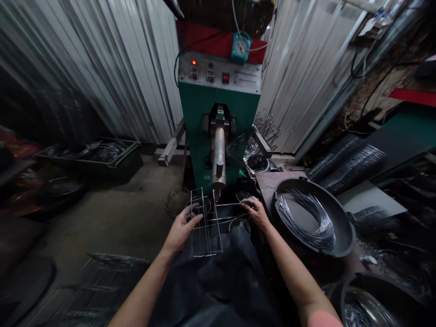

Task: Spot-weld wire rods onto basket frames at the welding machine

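Lower left of view: wire racks (105,281), stacked, blurred. Centre: left hand (184,223), pinching a wire frame (206,229), just below the electrode tip (217,195) of a green spot welder (220,93). Right of centre: right hand (256,213), grasping a wire rod (230,205) that reaches towards the frame. Right: black pan (344,218), bearing curved wire lengths (325,225). Progress: we judge the frame part-built, crossed wires in place, the rod probably yet to be fixed. Obscured: we cannot tell whether frame or rod touches the tip; lower-right basin (398,297) cut off.
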Motion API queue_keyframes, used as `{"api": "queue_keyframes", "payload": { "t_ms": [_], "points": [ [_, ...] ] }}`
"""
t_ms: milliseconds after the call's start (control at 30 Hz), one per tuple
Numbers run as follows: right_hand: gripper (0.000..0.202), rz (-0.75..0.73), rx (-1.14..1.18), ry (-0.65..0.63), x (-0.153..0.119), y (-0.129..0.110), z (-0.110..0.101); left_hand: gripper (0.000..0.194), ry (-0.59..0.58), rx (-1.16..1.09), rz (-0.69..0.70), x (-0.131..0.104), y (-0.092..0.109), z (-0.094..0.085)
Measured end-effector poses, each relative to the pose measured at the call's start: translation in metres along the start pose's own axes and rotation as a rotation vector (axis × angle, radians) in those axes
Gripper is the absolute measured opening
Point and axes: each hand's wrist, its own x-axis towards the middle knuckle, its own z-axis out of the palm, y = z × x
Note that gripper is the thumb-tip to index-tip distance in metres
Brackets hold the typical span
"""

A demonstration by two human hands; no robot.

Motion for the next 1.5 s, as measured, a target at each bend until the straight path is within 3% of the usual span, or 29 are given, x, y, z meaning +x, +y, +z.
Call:
{"api": "queue_keyframes", "payload": {
  "t_ms": [733, 1200, 1500],
  "points": [
    [0.02, 0.087, 0.056, -0.105, 0.016, -0.002, -0.01, 0.059, -0.006, -0.106, -0.021, 0.01, -0.002, 0.006],
    [0.022, 0.142, 0.098, -0.099, 0.02, 0.002, -0.007, 0.06, -0.01, -0.171, -0.088, 0.019, 0.001, 0.007],
    [0.024, 0.099, 0.068, -0.066, 0.02, 0.005, -0.009, 0.054, -0.054, -0.238, -0.043, 0.02, -0.003, 0.009]
  ]
}}
